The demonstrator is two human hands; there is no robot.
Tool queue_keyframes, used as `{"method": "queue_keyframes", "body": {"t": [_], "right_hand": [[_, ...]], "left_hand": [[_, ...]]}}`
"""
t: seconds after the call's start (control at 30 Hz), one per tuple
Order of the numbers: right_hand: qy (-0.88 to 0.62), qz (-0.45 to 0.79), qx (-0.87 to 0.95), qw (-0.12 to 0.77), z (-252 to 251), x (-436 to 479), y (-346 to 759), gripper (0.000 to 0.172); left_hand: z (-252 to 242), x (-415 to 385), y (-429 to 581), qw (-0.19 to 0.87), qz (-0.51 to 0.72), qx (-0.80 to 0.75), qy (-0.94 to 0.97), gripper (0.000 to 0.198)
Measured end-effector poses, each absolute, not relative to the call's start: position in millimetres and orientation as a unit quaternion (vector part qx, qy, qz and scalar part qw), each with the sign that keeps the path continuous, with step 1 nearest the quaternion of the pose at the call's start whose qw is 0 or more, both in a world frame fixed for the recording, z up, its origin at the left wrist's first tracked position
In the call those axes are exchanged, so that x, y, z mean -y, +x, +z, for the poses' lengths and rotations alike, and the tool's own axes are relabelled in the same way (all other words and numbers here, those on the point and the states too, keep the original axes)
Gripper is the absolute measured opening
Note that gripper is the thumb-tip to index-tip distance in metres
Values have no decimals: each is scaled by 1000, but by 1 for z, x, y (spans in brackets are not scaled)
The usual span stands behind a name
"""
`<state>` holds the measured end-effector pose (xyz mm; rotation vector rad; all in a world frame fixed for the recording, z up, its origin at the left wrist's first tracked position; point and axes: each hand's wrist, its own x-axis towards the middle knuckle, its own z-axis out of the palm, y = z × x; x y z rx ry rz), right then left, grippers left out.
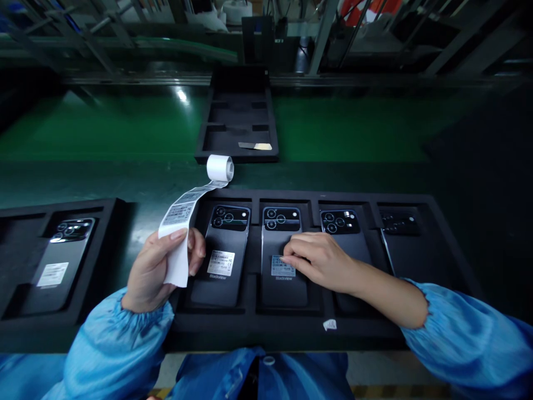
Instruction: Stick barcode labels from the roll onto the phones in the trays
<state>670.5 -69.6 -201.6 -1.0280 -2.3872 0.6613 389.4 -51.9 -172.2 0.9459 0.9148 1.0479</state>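
We note the left hand (156, 272) closed on a barcode label strip (178, 239), its roll (220, 168) just ahead; the right hand (320, 261), fingertips down, presses a label (283, 265) on the smartphone (283, 291) beneath it. Risk: a skewed label if the phone shifts in its foam tray (250, 328).

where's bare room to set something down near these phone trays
The green conveyor belt lies bare left and right of the far foam tray. The strip between it and the front foam tray is narrower and holds the label roll. The front tray is crowded with black phones under the right hand.
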Motion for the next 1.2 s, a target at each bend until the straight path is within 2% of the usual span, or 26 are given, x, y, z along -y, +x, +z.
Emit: {"method": "queue_keyframes", "body": {"t": [0.83, 1.2], "right_hand": [[-369, 226, 871, 231, -202, 69, 671, 28], [-360, 263, 863, 239, -198, 68, 670, 27]], "left_hand": [[-178, 51, 389, 668, 466, -396, 423, 21], [-178, 52, 387, 665, 469, -400, 421, 20]]}}
